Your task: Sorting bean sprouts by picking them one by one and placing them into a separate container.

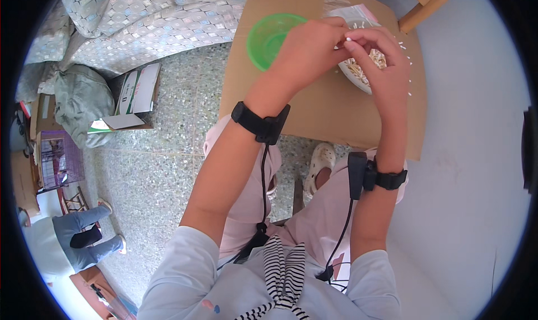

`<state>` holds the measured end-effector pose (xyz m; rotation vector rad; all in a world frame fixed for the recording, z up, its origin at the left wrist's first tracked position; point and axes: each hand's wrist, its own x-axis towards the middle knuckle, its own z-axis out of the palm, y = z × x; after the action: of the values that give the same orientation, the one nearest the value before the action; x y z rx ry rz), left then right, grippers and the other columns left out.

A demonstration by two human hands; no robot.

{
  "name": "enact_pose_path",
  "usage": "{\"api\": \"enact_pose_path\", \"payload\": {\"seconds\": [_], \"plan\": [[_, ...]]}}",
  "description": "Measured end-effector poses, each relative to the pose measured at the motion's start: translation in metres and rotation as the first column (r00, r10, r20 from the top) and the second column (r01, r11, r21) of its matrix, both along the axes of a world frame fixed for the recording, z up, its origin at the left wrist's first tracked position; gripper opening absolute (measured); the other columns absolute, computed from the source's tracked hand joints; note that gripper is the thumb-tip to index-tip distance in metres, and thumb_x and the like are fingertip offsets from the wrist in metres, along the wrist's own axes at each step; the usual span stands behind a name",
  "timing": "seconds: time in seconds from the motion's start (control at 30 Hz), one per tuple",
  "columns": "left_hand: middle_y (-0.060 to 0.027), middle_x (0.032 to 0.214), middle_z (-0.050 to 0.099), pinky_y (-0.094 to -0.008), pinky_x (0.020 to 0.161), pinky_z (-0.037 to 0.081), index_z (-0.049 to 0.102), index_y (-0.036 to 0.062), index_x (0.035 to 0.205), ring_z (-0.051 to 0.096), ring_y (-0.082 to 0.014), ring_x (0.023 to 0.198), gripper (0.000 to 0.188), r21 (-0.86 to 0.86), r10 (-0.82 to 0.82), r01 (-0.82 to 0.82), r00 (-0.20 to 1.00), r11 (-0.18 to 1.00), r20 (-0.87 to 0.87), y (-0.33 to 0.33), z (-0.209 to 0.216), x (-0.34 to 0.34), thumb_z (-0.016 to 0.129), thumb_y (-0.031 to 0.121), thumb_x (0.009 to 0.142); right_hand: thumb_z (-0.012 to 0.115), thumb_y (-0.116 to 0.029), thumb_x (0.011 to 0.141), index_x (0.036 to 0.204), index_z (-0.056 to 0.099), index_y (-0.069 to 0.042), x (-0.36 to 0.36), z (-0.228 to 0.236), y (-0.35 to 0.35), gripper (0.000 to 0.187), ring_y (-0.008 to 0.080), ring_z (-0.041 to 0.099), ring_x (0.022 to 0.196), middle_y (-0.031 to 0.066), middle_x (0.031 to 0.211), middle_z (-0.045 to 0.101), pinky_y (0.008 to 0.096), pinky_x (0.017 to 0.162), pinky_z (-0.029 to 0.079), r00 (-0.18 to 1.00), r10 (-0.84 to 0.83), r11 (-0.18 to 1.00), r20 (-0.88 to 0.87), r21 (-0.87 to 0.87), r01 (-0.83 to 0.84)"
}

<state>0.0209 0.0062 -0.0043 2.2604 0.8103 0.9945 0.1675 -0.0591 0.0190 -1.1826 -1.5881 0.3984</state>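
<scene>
Over the far side of the cardboard-topped table, my left hand (311, 48) and my right hand (388, 59) meet with fingertips pinched together. A small white tip, apparently of a cotton swab (348, 39), shows between them; the rest of it is hidden by my fingers. Beneath my right hand stands a white bowl (355, 83) holding many white-tipped cotton swabs (354, 70), partly covered by that hand. To the left, a green plastic bowl (256, 45) sits partly behind my left hand; its visible inside shows no swabs.
Loose swabs (409, 79) lie along the right of the cardboard (325, 118). A clear plastic bag (358, 11) is behind the white bowl. A wooden chair leg (420, 14) stands far right by the wall. Left are patterned fabric (162, 22), boxes (137, 90) and another person (61, 244).
</scene>
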Motion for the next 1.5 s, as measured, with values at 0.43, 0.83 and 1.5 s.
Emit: {"api": "enact_pose_path", "payload": {"seconds": [0.43, 0.83, 1.5], "plan": [[-0.0108, 0.119, 0.056, -0.0447, 0.101, 0.036, 0.073, 0.0094, 0.091, 0.048, -0.0319, 0.114, 0.017, 0.190, 0.056, -0.118, 0.950, 0.975, 0.307, 0.015, 0.015, -0.009, 0.077, 0.022, 0.081, 0.062, -0.021, 0.097, 0.104, 0.065, -0.001, 0.024, -0.017, 0.003, 0.022, 0.0105, 0.061, 0.082, 0.0033, 0.092, 0.069, 0.0258, 0.079, 0.048, 0.988, -0.068, 0.975, -0.139, -0.218, 0.037], [-0.0079, 0.120, 0.056, -0.0463, 0.106, 0.031, 0.073, 0.0116, 0.087, 0.039, -0.0333, 0.123, 0.012, 0.166, -0.055, 0.010, 0.963, 0.986, 0.265, 0.008, 0.017, -0.005, 0.077, 0.022, 0.081, 0.060, -0.019, 0.096, 0.107, 0.066, 0.002, 0.007, -0.024, 0.000, 0.025, 0.0141, 0.065, 0.085, 0.0078, 0.091, 0.070, 0.0281, 0.077, 0.049, 0.996, 0.066, 0.935, -0.059, -0.345, -0.082], [-0.0083, 0.122, 0.062, -0.0445, 0.106, 0.033, 0.075, 0.0102, 0.095, 0.046, -0.0297, 0.121, 0.016, 0.161, 0.070, -0.126, 0.946, 0.979, 0.316, 0.011, 0.020, -0.012, 0.076, 0.019, 0.081, 0.070, -0.017, 0.092, 0.104, 0.070, -0.003, 0.012, -0.008, 0.001, 0.019, 0.0077, 0.060, 0.079, 0.0013, 0.087, 0.066, 0.0220, 0.072, 0.047, 0.922, -0.094, 0.989, -0.375, -0.142, 0.043]]}}
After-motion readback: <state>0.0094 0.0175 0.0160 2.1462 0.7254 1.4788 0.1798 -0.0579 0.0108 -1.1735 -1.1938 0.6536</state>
